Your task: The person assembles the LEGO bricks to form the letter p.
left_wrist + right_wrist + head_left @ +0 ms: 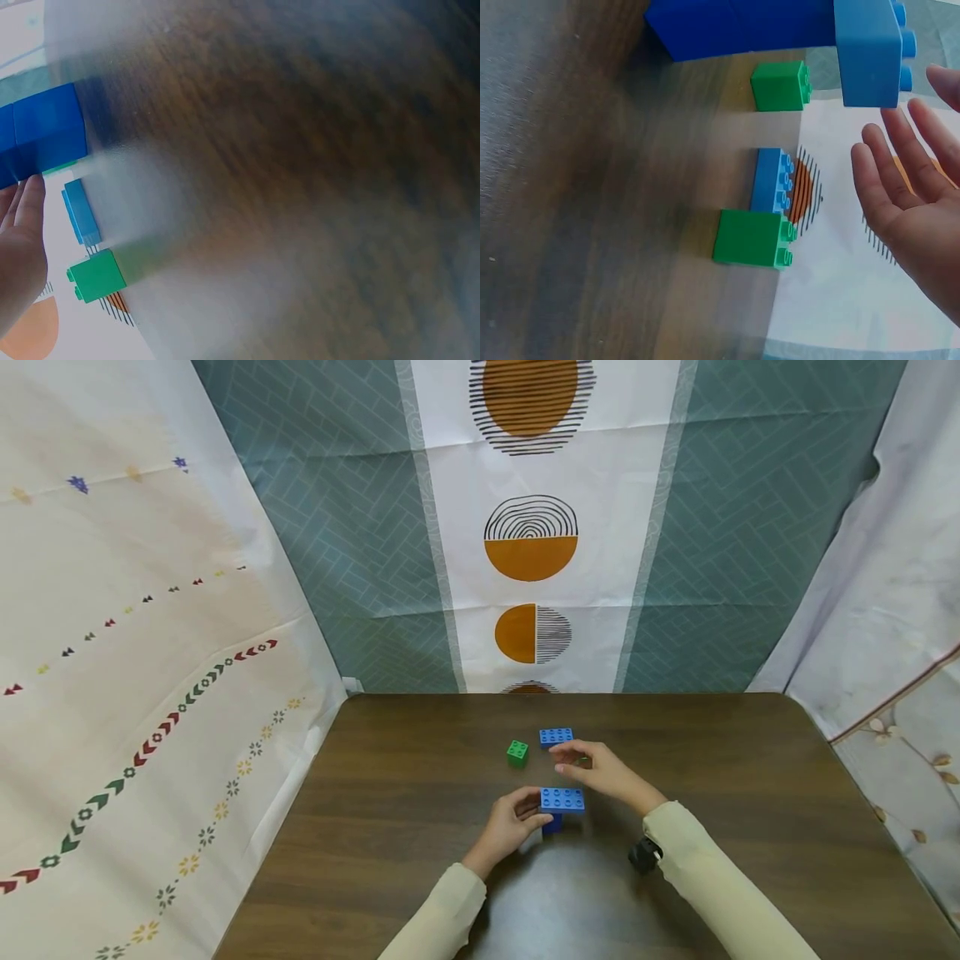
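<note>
A stack stands upright on the table, made of dark blue bricks (757, 26) with a lighter blue eight-stud brick (562, 799) across the top. My left hand (513, 820) pinches this stack from its left side, thumb toward me; the left wrist view shows fingertips against the dark blue bricks (49, 127). Just behind and right of the stack, my right hand (600, 770) hovers with fingers loosely bent and nothing between them. Under it a green brick (780, 86) is mostly hidden in the head view. Farther back sit another green brick (517, 753) and a flat blue brick (556, 737).
The dark wooden table (390, 777) ends at a hanging teal and white cloth (360, 568) behind. Pale patterned cloths hang at the left (150, 652) and right (885, 635). A black wrist camera (645, 854) sits at my right sleeve.
</note>
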Available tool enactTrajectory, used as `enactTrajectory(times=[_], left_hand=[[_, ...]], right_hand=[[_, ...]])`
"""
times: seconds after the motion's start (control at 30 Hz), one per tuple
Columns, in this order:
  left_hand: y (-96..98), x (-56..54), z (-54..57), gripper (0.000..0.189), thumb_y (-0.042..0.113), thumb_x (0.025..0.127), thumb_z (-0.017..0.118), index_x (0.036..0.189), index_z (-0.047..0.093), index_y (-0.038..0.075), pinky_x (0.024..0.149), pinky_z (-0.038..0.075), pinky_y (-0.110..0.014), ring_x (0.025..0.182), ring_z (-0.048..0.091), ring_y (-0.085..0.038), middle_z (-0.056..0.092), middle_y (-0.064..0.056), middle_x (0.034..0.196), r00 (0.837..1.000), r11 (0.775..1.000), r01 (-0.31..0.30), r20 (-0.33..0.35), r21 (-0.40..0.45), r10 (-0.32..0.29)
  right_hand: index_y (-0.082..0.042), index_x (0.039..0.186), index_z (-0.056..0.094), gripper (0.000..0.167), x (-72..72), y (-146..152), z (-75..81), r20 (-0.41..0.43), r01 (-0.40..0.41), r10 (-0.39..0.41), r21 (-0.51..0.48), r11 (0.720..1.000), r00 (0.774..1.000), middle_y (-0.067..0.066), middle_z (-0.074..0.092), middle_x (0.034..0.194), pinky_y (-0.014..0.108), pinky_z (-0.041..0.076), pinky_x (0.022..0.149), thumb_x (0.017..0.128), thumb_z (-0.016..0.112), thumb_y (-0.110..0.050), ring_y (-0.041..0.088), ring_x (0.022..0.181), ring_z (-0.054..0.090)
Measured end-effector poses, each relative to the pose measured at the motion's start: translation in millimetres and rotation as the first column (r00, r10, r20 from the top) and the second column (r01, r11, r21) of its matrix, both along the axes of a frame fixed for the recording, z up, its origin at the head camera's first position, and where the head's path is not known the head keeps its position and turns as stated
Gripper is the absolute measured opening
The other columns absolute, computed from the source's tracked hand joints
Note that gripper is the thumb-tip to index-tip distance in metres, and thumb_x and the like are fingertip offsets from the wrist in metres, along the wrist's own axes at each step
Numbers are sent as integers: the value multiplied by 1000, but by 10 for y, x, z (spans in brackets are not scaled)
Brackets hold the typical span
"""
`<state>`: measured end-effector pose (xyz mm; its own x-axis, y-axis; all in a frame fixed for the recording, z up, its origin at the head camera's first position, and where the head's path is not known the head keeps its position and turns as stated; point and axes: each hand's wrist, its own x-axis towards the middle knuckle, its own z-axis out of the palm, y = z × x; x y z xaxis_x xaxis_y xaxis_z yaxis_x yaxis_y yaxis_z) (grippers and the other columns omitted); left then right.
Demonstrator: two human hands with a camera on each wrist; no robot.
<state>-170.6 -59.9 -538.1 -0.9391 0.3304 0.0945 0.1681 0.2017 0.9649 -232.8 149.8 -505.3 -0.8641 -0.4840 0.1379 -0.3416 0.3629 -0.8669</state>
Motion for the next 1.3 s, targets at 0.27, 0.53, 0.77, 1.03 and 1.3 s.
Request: enactTrajectory(times=[0.27, 0.53, 0.77, 1.03, 1.3], left_hand=[[26, -75, -152, 32, -3, 84, 70, 116, 62, -5, 89, 54, -34, 106, 64, -32, 65, -22, 112, 1000, 1000, -20, 17, 2, 20], [-3, -134, -329, 34, 2, 84, 72, 117, 63, -1, 89, 54, -32, 107, 64, -27, 66, -18, 113, 999, 1000, -25, 41, 14, 24], [-19, -116, -303, 35, 2, 85, 72, 118, 63, -1, 90, 53, -31, 108, 63, -28, 66, -18, 114, 998, 999, -26, 51, 19, 25], [-16, -141, -301, 36, 3, 85, 72, 119, 63, 1, 90, 53, -31, 109, 63, -27, 66, -17, 114, 998, 1000, -29, 54, 11, 29], [6, -75, -231, 36, -2, 84, 72, 119, 62, -2, 89, 54, -33, 108, 63, -30, 65, -20, 114, 999, 1000, -31, 43, 6, 31]], right_hand=[[6, 127, 56, 39, -249, -44, -28, -9, 0, 0, -57, 998, 1000, 26, 60, 117, 55, 49, 90, 91, 66, -7, 38, 107, 57], [5, 130, 54, 44, -460, -124, -105, -4, -41, 40, -41, 998, 999, 26, 59, 122, 51, 48, 94, 90, 68, -9, 41, 112, 56], [4, 133, 52, 48, -556, -251, -156, 36, -81, 82, -31, 996, 996, 30, 54, 128, 52, 46, 98, 89, 69, -7, 44, 116, 53], [9, 135, 46, 52, -648, -372, -216, 56, -117, 117, 10, 993, 992, 31, 50, 133, 49, 47, 97, 90, 68, -5, 44, 120, 50], [9, 140, 40, 57, -690, -472, -309, 117, -134, 129, 30, 991, 985, 29, 44, 140, 47, 46, 99, 90, 66, -3, 41, 125, 47]])
